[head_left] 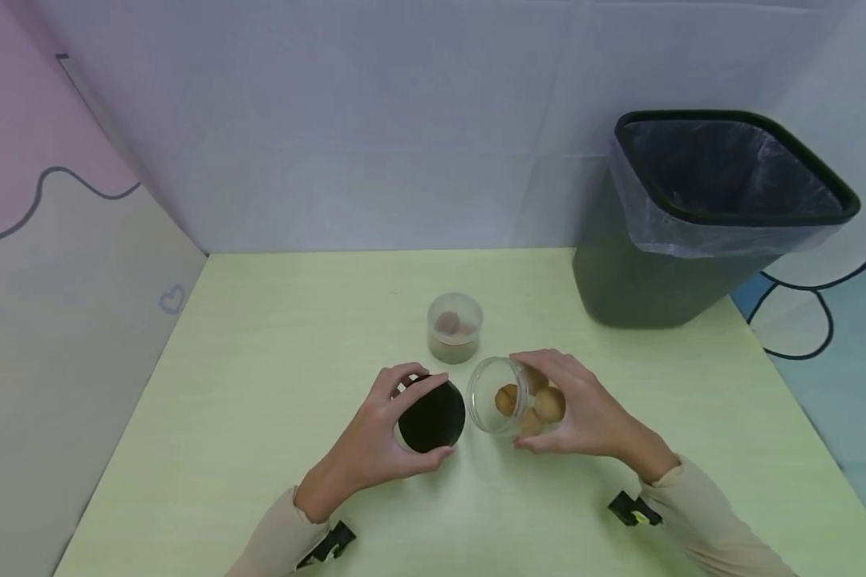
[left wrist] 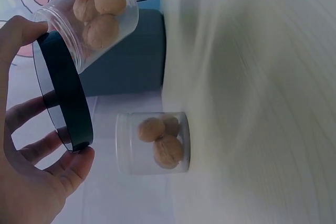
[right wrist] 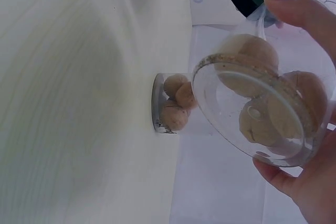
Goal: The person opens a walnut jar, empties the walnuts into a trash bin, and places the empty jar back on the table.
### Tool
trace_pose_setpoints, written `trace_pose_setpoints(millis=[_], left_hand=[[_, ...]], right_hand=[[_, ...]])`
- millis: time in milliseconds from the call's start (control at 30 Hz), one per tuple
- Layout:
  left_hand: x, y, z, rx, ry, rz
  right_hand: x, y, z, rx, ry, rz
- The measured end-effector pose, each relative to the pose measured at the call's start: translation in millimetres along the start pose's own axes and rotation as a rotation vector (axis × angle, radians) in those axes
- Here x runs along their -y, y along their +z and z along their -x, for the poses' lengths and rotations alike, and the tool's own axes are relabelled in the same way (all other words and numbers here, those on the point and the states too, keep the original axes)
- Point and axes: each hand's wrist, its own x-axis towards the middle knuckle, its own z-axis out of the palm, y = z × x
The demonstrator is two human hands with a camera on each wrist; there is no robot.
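Observation:
My left hand (head_left: 375,437) grips a round black lid (head_left: 433,418) by its edge, thumb on one side and fingers on the other. In my right hand (head_left: 588,413) is a clear jar (head_left: 479,401), tipped toward the left, with several walnuts (head_left: 551,405) in it. The jar's open mouth faces the lid, close beside it. Both are raised over the table in the wrist views. Just beyond the hands, a second clear jar (head_left: 453,353) stands upright on the table, and several walnuts (left wrist: 168,151) lie at its bottom.
A dark grey trash bin (head_left: 642,280) with a clear plastic liner (head_left: 664,236) stands at the table's back right corner. Pale panels border the light wooden table (head_left: 260,361) at the back and on the left.

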Motion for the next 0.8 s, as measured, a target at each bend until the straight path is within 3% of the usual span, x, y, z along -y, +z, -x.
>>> trace_pose_setpoints(millis=[400,800], left_hand=[[6.8,4.0,7.0,0.039,-0.065,-0.038],[13.8,6.8,16.2,0.095,-0.178,-0.064]], right_hand=[[0,-4.8,3,-0.006,0.008,0.024],[3,-10.4,5,-0.017,0.012,0.046]])
